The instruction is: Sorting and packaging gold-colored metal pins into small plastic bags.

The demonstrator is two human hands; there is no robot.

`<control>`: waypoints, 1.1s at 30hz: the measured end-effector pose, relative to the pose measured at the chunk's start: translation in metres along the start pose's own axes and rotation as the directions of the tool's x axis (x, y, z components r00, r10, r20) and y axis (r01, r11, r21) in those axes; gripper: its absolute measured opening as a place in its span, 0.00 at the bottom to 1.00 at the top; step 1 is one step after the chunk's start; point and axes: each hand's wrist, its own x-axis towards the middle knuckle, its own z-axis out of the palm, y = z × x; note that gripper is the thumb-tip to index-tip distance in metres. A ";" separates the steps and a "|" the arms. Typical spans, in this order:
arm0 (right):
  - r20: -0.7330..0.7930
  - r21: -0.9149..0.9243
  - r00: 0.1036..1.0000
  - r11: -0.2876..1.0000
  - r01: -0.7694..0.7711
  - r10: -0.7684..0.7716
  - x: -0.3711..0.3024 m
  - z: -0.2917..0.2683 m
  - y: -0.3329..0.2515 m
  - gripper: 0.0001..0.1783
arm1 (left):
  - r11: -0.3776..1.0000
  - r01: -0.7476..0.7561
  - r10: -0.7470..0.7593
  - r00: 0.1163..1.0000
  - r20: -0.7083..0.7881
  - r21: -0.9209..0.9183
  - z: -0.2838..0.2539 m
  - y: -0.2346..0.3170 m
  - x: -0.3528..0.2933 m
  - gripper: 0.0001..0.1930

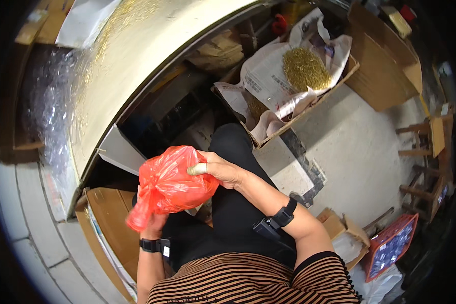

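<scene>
A full red plastic bag (180, 177) is held up above my lap, its top gathered and twisted on the left side. My right hand (220, 169) grips the bag's right side, with the thumb lying over the front; a pale wrap covers that thumb. Beneath the loose, gathered end, my left hand (156, 223) is closed on the bag, most of its fingers hidden behind the red plastic. What fills the bag cannot be made out.
Ahead to the right, a paper-lined cardboard box (289, 129) holds a heap of small gold-coloured pieces (306, 69). A pale tabletop (152, 48) curves along the left. Flattened cardboard (111, 223), a red crate (392, 245) and wooden stools (433, 137) stand around me.
</scene>
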 end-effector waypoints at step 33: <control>-0.287 -0.381 0.882 0.890 0.252 -0.373 0.418 -0.115 -0.129 0.22 | -0.802 -0.355 -0.006 0.809 0.587 0.481 0.050 0.207 0.076 0.43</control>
